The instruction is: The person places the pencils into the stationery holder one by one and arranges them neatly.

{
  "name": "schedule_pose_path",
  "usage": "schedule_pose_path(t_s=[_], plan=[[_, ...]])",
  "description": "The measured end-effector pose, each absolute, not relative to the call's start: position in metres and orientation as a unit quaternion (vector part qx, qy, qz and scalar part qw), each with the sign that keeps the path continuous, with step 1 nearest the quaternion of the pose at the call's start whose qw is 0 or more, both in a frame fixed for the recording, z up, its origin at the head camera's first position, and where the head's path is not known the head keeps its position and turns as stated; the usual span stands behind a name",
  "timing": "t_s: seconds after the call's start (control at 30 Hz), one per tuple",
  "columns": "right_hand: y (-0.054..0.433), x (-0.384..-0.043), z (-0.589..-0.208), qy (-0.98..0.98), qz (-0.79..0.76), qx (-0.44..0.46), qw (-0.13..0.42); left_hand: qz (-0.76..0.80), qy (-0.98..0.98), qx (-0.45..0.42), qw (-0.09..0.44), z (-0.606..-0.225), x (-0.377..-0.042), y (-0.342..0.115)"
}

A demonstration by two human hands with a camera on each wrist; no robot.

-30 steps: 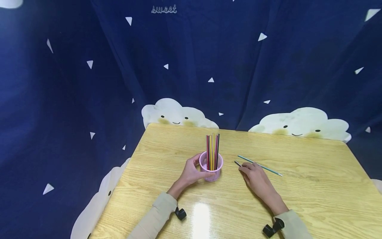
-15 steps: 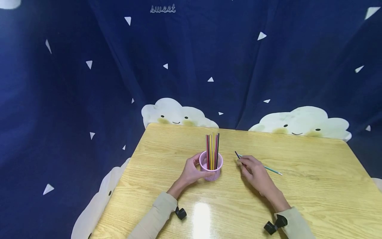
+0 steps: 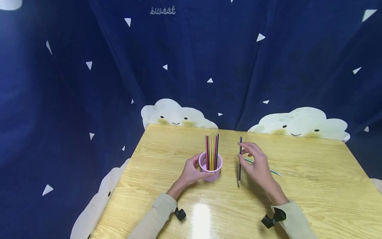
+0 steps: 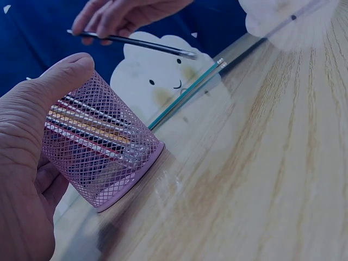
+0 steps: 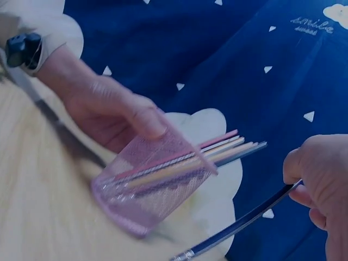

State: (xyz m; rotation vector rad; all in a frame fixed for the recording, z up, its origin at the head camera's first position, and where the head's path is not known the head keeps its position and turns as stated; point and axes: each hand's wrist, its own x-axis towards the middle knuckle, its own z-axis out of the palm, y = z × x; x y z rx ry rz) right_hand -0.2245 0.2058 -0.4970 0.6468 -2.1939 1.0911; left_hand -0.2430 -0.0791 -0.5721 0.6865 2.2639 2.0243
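Observation:
A pink mesh pencil cup [image 3: 213,176] stands on the table, and my left hand [image 3: 191,172] grips it from the left, thumb along its near side. Several pencils [image 3: 211,151] in red, yellow and black stand inside the cup. To the right of it, my right hand [image 3: 259,164] pinches a dark pencil [image 3: 239,172] between thumb and fingertips. In the left wrist view this dark pencil [image 4: 149,45] is held above the tabletop, its metal-tipped end away from the fingers. A teal pencil [image 3: 276,173] lies on the table, partly hidden behind my right hand.
The wooden table [image 3: 313,186] reaches back to a dark blue curtain [image 3: 191,49] with white triangles and smiling clouds. A bright light reflection [image 3: 201,219] shows on the tabletop near the front. Each wrist wears a small black device [image 3: 180,214].
My right hand has lifted the dark pencil off the table and swung it from lying slanted to nearly upright in the head view. The left hand and the cup have stayed in place.

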Motion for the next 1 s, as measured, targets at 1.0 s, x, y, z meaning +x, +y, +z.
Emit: schedule_pose_path(t_s=[1.0], plan=[[0.159,-0.250,-0.447,-0.748,0.483,0.258,0.375,0.649,0.726,0.225,0.011,-0.572,-0.243,-0.079]])
